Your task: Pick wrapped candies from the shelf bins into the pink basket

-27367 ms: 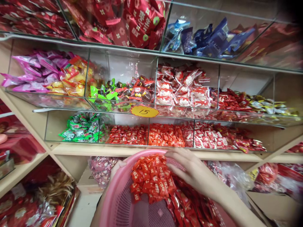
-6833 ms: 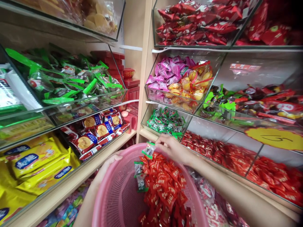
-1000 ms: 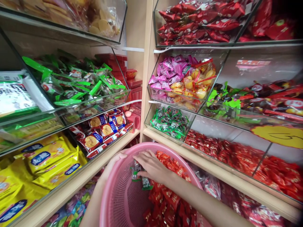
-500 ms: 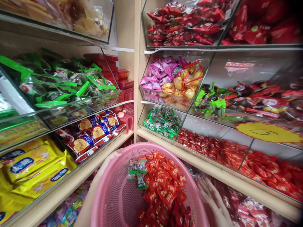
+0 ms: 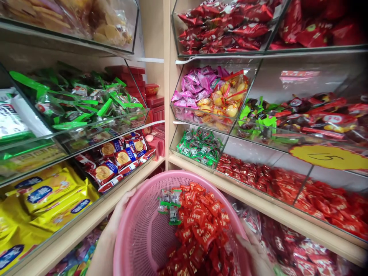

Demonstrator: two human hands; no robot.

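Observation:
A round pink plastic basket [image 5: 138,226] with perforated walls is held between my two hands. Inside lie many red-wrapped candies [image 5: 201,218], piled toward the right, with a few green-and-clear wrapped candies [image 5: 171,207] at the upper left of the pile. My left hand [image 5: 122,209] grips the basket's left side near the rim, its fingers partly hidden behind it. Against the right outer wall, my right hand [image 5: 254,247] is closed on the basket, thumb near the rim and the other fingers mostly out of sight.
Ahead, two shelf units meet at a wooden corner post [image 5: 168,80]. Clear bins hold green wrapped candies [image 5: 198,147], red candies [image 5: 333,207], purple packets [image 5: 198,86] and yellow packs [image 5: 51,195]. A yellow price tag [image 5: 330,157] hangs at the right. Wooden shelf edges [image 5: 276,207] border the basket.
My right hand has come inward from beside the basket and now presses on its right side. My left hand keeps its hold. The view has shifted slightly.

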